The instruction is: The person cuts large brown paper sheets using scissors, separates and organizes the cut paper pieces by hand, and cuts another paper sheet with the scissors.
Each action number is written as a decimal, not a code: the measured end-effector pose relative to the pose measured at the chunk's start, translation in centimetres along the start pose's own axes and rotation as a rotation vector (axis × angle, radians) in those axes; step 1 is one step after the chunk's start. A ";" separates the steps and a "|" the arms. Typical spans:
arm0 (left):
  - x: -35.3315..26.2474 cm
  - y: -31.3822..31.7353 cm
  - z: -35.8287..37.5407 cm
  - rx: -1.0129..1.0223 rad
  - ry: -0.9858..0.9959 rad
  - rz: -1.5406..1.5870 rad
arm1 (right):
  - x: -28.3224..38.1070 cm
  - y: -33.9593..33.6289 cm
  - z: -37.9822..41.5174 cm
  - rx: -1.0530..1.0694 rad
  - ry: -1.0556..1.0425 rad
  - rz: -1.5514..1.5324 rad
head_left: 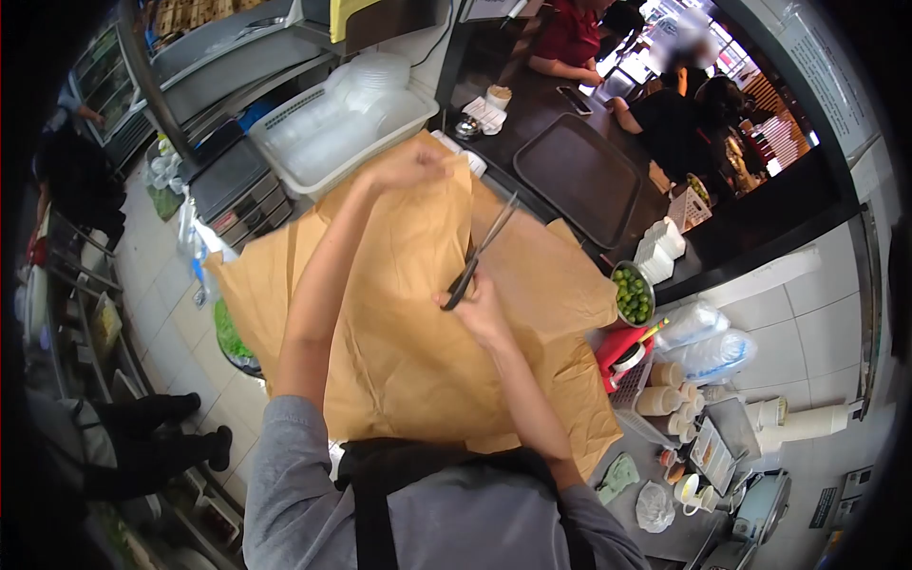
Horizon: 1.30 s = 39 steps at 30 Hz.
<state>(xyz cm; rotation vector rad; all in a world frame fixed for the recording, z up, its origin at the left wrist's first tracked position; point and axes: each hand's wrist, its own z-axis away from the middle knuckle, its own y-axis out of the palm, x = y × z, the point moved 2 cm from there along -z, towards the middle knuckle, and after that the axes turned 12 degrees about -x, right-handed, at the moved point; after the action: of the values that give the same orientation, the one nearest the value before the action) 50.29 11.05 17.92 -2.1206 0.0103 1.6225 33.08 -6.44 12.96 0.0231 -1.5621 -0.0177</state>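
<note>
Large sheets of brown kraft paper [399,351] lie spread across the counter before me. My left hand [413,168] reaches to the far edge of the paper, its fingers bent at that edge and partly blurred. In my right hand [482,309] is a pair of scissors [483,249] with black handles, held over the paper near a cut edge. The scissors' blades point away and up to the right. A flap of paper stands up between my two hands.
Beyond the paper are a white bin of clear plastic containers [332,142] and a dark tray [579,179] on the pass counter. To the right stand a bowl of green limes [632,294], tubs [658,401] and plastic bags [712,356]. Other people are across the pass and at left.
</note>
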 end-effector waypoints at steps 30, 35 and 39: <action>9.7 14.9 18.8 -0.405 0.023 -1.328 | -4.6 -9.3 4.6 -0.147 -0.568 0.908; 8.2 17.9 24.7 -0.355 -0.045 -1.099 | -12.1 -10.5 5.2 -0.246 -0.400 1.256; 8.0 17.7 23.9 -0.417 -0.063 -1.055 | -14.4 -12.0 4.7 -0.415 -0.280 1.152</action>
<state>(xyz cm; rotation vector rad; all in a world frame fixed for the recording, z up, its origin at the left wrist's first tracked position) 25.96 6.23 -0.32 -1.7736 -1.3175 1.0551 28.30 -18.13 -1.75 -1.2393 -1.6205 0.5794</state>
